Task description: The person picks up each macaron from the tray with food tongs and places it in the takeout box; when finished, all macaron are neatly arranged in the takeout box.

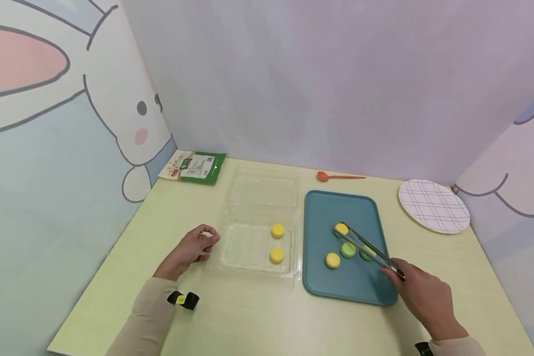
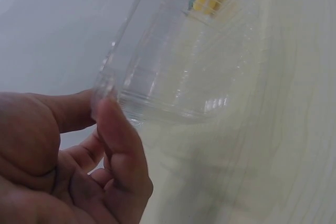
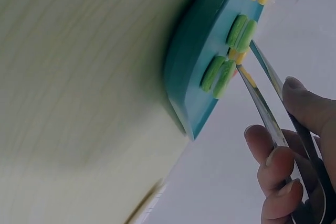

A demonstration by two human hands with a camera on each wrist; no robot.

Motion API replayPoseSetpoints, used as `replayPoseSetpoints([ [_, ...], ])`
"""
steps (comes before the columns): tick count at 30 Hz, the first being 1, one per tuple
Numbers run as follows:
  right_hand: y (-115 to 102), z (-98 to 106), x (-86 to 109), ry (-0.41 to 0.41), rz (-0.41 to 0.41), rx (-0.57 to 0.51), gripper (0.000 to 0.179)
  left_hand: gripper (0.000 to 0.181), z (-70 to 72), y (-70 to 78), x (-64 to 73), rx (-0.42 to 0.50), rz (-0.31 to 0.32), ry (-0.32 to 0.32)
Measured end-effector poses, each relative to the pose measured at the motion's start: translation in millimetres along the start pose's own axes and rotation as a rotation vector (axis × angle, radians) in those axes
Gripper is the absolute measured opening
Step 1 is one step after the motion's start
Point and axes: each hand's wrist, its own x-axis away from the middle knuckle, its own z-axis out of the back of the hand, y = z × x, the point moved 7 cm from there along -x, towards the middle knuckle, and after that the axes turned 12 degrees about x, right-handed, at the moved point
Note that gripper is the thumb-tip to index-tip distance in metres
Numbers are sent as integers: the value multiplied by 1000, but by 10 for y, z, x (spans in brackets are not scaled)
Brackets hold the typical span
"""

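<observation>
Remotely, I watch the left hand point(image 1: 196, 249) pinch the clear container point(image 1: 244, 242) at frame centre; right of it, the right hand point(image 1: 427, 295) grips tongs point(image 3: 262, 109), tips apart around a yellow macaron point(image 1: 341, 229) on the blue tray point(image 1: 351, 283), contact unclear.

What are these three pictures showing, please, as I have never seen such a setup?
There is no machine here; a person works barehanded, each hand being a grip. The wide picture comes from a head camera looking down, the others from cameras on the left and right wrists. On the table lie an open clear container with two yellow macarons, a blue tray with two yellow and two green macarons, a red spoon, a plate and a packet. The left grip pinches the container's edge; the right grip holds metal tongs, their tips at a yellow macaron.
</observation>
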Motion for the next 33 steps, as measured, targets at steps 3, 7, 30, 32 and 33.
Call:
replayPoseSetpoints([
  [3,-3,7,-2,13,9,4,35,22,-2,-2,-3,-2,0,1],
  [7,-27,39,-48,51,32,8,34,22,4,0,-16,1,-6,9],
  [30,-352,239,-211,258,146,-57,75,20,0,-42,-4,13,11,8],
  [32,-405,267,-239,273,164,-53,74,21,-4,-41,-1,15,10,6],
  [33,-434,280,-253,282,173,-52,73,21,-5,-39,0,16,8,6],
])
